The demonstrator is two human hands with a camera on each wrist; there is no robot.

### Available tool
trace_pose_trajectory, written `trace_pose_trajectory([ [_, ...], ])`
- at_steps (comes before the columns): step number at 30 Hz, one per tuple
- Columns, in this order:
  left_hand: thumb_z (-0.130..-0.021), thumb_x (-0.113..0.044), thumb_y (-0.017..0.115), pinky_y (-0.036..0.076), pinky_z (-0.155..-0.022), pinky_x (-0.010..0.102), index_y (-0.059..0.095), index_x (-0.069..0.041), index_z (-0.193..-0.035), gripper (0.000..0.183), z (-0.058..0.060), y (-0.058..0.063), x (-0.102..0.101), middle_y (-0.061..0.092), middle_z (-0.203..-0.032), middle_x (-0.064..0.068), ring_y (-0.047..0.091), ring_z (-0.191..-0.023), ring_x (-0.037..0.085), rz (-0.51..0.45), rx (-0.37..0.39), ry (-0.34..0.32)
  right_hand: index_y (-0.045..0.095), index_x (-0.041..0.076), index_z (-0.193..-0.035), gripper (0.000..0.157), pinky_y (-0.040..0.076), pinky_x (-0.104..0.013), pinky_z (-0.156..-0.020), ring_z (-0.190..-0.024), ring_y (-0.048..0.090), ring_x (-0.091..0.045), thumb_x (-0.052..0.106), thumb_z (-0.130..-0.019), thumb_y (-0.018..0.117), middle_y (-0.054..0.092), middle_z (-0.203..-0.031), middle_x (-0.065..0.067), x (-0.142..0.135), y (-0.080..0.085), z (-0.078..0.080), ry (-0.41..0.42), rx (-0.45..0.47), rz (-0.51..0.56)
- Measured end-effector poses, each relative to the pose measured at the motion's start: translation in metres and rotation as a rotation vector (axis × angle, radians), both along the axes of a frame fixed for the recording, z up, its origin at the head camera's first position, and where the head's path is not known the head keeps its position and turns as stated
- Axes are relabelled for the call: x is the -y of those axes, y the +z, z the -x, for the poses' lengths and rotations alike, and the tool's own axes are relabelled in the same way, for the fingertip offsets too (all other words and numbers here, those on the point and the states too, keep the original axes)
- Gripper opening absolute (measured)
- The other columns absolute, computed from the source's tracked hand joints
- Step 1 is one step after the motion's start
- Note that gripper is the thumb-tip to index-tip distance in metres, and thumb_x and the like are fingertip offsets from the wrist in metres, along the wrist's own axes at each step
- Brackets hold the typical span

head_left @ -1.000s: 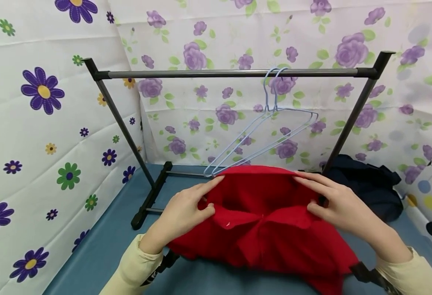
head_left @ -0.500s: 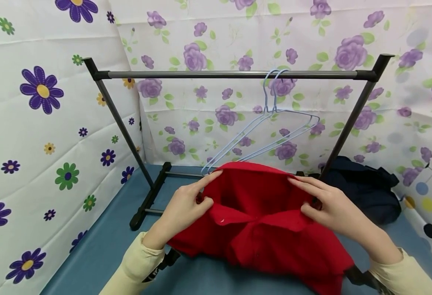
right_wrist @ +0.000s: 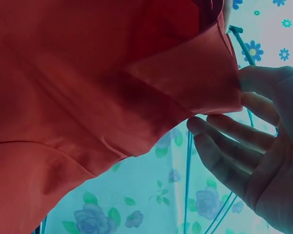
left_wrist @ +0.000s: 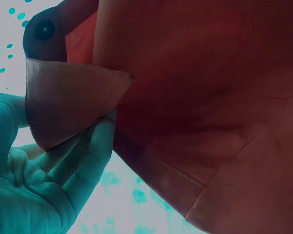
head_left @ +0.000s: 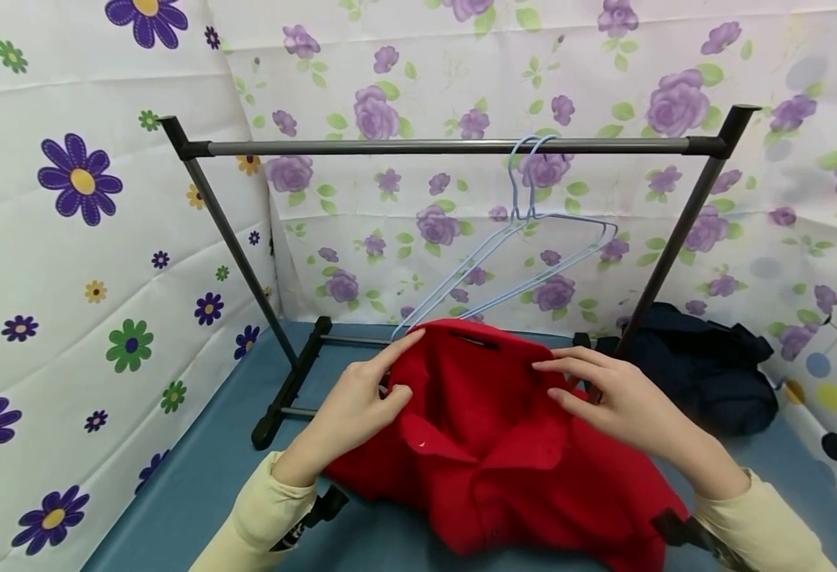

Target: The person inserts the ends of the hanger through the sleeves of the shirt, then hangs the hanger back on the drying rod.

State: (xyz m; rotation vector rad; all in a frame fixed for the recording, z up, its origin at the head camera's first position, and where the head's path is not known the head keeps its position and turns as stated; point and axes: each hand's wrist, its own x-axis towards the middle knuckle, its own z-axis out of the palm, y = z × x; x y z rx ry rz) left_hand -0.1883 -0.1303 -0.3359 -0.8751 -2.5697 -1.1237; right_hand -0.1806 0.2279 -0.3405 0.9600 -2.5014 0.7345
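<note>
Holding at left: the left hand [head_left: 350, 413] grasps the red shirt [head_left: 511, 496] by the left part of its collar [head_left: 438, 439], thumb on one side and fingers on the other.
Holding at right: the right hand [head_left: 626, 405] grips the collar's right end between thumb and fingers, the fingers only lightly bent.
Red shirt: in front of the clothes rack [head_left: 237, 250], neck opening spread and facing up, front hanging in folds; a dark strip [head_left: 474, 342] shows inside the collar.
Wire hangers: two, light blue, hooked on the rack right of its middle, lower ends hidden behind the shirt; whether they touch it cannot be told.
Navy bundle: a fabric heap [head_left: 704, 369] beside the rack's right leg.
Blue surface [head_left: 183, 492]: beneath the rack.
Rose-print cloth [head_left: 604, 56]: behind the rack.
Daisy-print cloth [head_left: 4, 262]: left of the rack.
</note>
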Motion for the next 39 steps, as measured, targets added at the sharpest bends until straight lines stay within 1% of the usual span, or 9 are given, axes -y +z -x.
trace_pose_trajectory([
  [9,-0.092,-0.001,0.052,0.033,-0.044,0.025,0.04,-0.021,-0.156,0.068,0.0,0.003,-0.007,0.033,-0.055,-0.006,0.025,-0.041,0.004,0.0,0.017,-0.027,0.062,0.017,-0.138,0.047,0.045,-0.022,-0.054,-0.07,0.052,-0.001,0.005,-0.093,0.071,0.06,-0.124,0.001,0.001,-0.007,0.006,-0.019,0.054,0.012],
  [14,-0.092,0.0,0.052,0.032,-0.043,0.025,0.039,-0.019,-0.156,0.068,0.0,0.006,-0.009,0.033,-0.053,-0.008,0.023,-0.041,0.004,-0.005,0.008,-0.05,0.064,0.021,-0.134,0.04,0.048,-0.022,-0.056,-0.077,0.055,0.0,0.011,-0.096,0.07,0.06,-0.128,0.004,0.004,-0.004,0.008,-0.016,0.026,0.029],
  [18,-0.092,0.0,0.051,0.032,-0.043,0.024,0.039,-0.018,-0.156,0.068,-0.001,0.006,-0.011,0.033,-0.053,-0.008,0.023,-0.042,0.003,0.001,0.008,-0.064,0.071,0.019,-0.125,0.028,0.049,-0.022,-0.058,-0.075,0.058,-0.001,0.012,-0.098,0.068,0.066,-0.123,0.003,0.007,0.003,0.012,-0.039,-0.028,0.099],
  [22,-0.092,0.001,0.052,0.032,-0.043,0.025,0.038,-0.016,-0.157,0.068,-0.002,0.005,-0.011,0.032,-0.053,-0.009,0.023,-0.041,0.003,0.01,0.002,-0.065,0.076,0.017,-0.116,0.019,0.05,-0.02,-0.06,-0.071,0.062,-0.004,0.017,-0.101,0.065,0.074,-0.107,0.002,0.013,0.017,0.024,-0.122,-0.057,0.238],
  [26,-0.092,0.001,0.052,0.031,-0.043,0.024,0.038,-0.015,-0.156,0.068,-0.004,0.005,-0.01,0.031,-0.053,-0.009,0.022,-0.042,0.002,0.017,-0.02,-0.064,0.075,0.011,-0.117,0.033,0.054,-0.022,-0.063,-0.077,0.066,-0.011,0.037,-0.101,0.062,0.075,-0.098,-0.005,0.028,0.042,0.046,-0.199,0.098,0.451],
  [29,-0.091,0.001,0.052,0.031,-0.044,0.024,0.038,-0.016,-0.157,0.069,-0.005,0.005,-0.009,0.03,-0.053,-0.01,0.022,-0.042,0.002,0.03,-0.037,-0.066,0.072,0.007,-0.121,0.052,0.056,-0.027,-0.066,-0.086,0.067,-0.02,0.052,-0.098,0.06,0.073,-0.103,-0.012,0.042,0.062,0.067,-0.217,0.28,0.62],
  [31,-0.091,0.001,0.051,0.03,-0.045,0.023,0.038,-0.016,-0.157,0.069,-0.006,0.005,-0.009,0.028,-0.053,-0.011,0.021,-0.042,0.002,0.044,-0.049,-0.071,0.07,0.006,-0.125,0.06,0.057,-0.028,-0.067,-0.087,0.067,-0.021,0.057,-0.096,0.059,0.072,-0.107,-0.014,0.049,0.072,0.081,-0.225,0.358,0.691],
  [35,-0.089,0.002,0.051,0.027,-0.045,0.021,0.038,-0.016,-0.157,0.071,-0.008,0.004,-0.011,0.026,-0.052,-0.012,0.018,-0.043,0.001,0.057,-0.072,-0.096,0.069,0.003,-0.125,0.067,0.056,-0.028,-0.066,-0.087,0.068,-0.021,0.062,-0.095,0.057,0.072,-0.107,-0.013,0.058,0.082,0.101,-0.224,0.433,0.74],
  [39,-0.089,0.003,0.051,0.026,-0.045,0.021,0.038,-0.013,-0.157,0.071,-0.009,0.005,-0.011,0.026,-0.053,-0.013,0.017,-0.044,0.0,0.066,-0.099,-0.125,0.072,0.003,-0.117,0.063,0.056,-0.028,-0.065,-0.081,0.07,-0.02,0.061,-0.094,0.06,0.074,-0.093,-0.005,0.062,0.088,0.112,-0.211,0.451,0.762],
])
